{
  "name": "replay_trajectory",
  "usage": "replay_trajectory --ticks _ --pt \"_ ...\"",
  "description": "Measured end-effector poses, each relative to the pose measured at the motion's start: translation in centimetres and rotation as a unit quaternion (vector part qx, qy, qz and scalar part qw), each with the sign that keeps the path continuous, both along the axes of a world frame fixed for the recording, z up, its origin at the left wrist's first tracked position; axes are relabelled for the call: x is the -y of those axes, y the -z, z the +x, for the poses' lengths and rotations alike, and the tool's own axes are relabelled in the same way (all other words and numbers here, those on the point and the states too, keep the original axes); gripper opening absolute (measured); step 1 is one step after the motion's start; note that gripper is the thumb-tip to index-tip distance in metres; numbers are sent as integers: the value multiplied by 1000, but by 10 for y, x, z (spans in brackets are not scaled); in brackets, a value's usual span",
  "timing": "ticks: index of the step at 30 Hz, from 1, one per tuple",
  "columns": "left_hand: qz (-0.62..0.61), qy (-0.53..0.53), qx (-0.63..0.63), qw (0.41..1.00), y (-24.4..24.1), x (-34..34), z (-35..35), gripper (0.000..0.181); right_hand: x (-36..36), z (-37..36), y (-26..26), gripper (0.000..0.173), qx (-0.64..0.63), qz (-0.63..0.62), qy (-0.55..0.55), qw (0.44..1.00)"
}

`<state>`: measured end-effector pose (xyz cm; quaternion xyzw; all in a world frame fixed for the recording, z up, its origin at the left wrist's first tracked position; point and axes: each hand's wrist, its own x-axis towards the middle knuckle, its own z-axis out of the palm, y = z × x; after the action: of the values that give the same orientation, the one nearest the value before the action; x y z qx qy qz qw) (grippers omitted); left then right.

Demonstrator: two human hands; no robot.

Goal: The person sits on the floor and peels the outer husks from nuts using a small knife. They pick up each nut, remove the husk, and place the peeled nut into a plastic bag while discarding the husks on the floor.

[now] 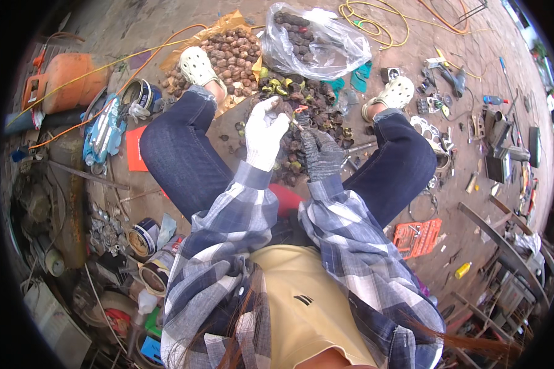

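Note:
My left hand, in a white knit glove, holds a dark, roundish walnut between thumb and fingers. In a grey striped glove, my right hand grips a thin tool whose shaft points at the walnut. The kind of tool is too small to make out, and a small orange piece shows beside it. Both hands are close together above a heap of blackened and green walnut husks. Beyond my left hand, brown walnuts in their shells lie on a tan sheet.
A clear plastic bag holds dark nuts. Teal gloves lie near my right shoe. An orange gas cylinder and a paint can stand left. An orange tool case, an angle grinder and metal parts lie right.

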<state>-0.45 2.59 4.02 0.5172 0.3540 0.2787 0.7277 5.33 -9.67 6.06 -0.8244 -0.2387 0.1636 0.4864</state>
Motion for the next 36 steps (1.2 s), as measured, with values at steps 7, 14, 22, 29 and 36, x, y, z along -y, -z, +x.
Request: replay_trajectory --ticks 7,14,22,29,36 --pt "31 -17 -9 999 9 4 3 34 -1 -5 5 21 19 -19 28 999" --pt "296 98 -54 949 4 20 -4 40 -7 9 13 26 18 -77 84 993" --pt "-19 77 48 996 -2 2 0 43 0 17 26 30 -82 -12 89 993" --pt "-19 15 57 998 4 -2 -1 44 -1 4 3 26 -25 -2 3 1000" --pt "-56 3 79 995 13 -3 2 44 -2 2 -4 25 -43 24 -15 999"
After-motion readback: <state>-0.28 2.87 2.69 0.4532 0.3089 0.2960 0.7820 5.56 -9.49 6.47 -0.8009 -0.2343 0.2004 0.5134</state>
